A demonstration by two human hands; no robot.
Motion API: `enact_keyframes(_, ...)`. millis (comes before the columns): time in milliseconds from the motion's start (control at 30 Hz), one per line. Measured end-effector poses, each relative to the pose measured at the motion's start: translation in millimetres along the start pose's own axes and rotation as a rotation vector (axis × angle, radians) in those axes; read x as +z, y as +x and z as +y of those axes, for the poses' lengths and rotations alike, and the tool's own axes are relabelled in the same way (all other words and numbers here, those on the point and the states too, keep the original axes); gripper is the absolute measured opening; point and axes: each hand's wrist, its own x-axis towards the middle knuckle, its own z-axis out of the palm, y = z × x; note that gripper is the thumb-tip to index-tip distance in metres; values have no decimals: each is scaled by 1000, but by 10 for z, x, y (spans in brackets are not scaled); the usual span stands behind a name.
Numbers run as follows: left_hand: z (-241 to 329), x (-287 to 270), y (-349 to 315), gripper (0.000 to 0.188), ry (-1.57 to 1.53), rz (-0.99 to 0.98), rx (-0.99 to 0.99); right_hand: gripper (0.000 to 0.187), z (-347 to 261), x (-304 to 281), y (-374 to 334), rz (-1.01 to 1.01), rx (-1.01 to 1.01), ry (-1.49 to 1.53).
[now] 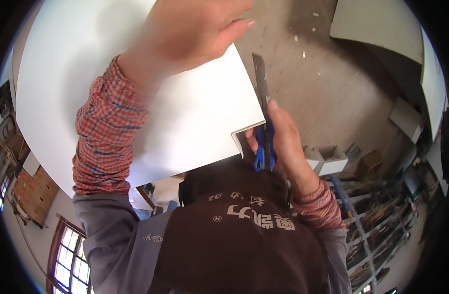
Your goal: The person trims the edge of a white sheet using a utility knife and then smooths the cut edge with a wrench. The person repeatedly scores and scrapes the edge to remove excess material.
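Note:
A large white sheet (200,108) spreads in front of me, with a notch cut at its near right corner and a thin edge strip bent down there. My left hand (195,32) is over the far part of the sheet, somewhat blurred, its thumb held apart from the forefinger. Nothing shows between them, and the top of the frame cuts off part of the hand. Beside the notch, my right hand (285,137) grips a blue-handled utility knife (260,83), its long dark blade pointing away from me along the sheet's right edge. Some of its fingers are hidden behind the handle and sheet.
Small white scraps (304,54) lie on the brown floor (303,88). A pale panel (376,29) stands at the far right. Open boxes (330,160) and a metal rack with long pieces (371,235) are at my right. Brown cartons (35,193) are stacked at the left.

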Motion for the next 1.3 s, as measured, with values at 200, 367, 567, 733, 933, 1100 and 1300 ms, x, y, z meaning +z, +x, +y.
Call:
enact_keyframes(200, 13, 11, 62, 13, 65, -160, 17, 24, -52, -113, -329, 81, -318, -703)
enact_keyframes(367, 80, 67, 55, 22, -16, -210, 117, 23, -315, -68, -543, 77, -394, -858)
enact_keyframes(567, 109, 52, 155, 20, -46, -462, -15, 29, -461, 84, -763, 71, -303, -934)
enact_keyframes(733, 120, 44, 177, 17, -125, -440, 22, 29, -461, 175, -794, 142, -336, -1012)
enact_keyframes(933, 84, 39, 175, 20, -161, -460, 51, 30, -449, 216, -779, 105, -279, -1012)
enact_keyframes(1100, 91, -8, 207, 20, -152, -524, 30, 29, -468, 216, -764, 114, -290, -1017)
enact_keyframes(1300, 95, -1, 205, 21, -159, -517, 35, 28, -464, 205, -753, 90, -256, -996)
